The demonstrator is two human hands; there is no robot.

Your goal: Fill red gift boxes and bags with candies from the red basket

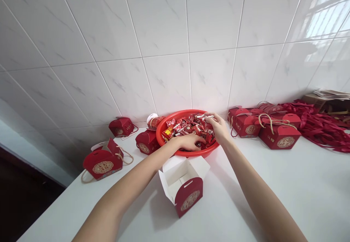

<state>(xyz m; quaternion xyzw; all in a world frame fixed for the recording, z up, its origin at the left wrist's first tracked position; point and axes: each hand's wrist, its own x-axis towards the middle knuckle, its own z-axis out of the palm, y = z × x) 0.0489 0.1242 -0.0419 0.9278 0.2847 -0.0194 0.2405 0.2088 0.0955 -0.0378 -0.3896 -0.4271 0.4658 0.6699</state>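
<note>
A red plastic basket (160, 136) holds a heap of small wrapped candies (188, 125), mostly red, with a yellow one at the left. My left hand (191, 141) reaches in over the near rim, thumb and fingers apart among the candies; its fingertips are partly hidden. At the basket's right side, my right hand (219, 127) pinches a candy with a white-and-red wrapper (209, 118). Between my forearms stands an open red gift box (189, 196) with a white inside, a round gold emblem and its flaps spread. No candy shows inside it.
Red boxes with rope handles stand at the left (105, 165) and behind it (121, 126); another box (147, 141) stands beside the basket. More boxes (280, 136) cluster at the right near dark red ribbons (322, 125). A tiled wall (169, 81) rises behind the white table (308, 183).
</note>
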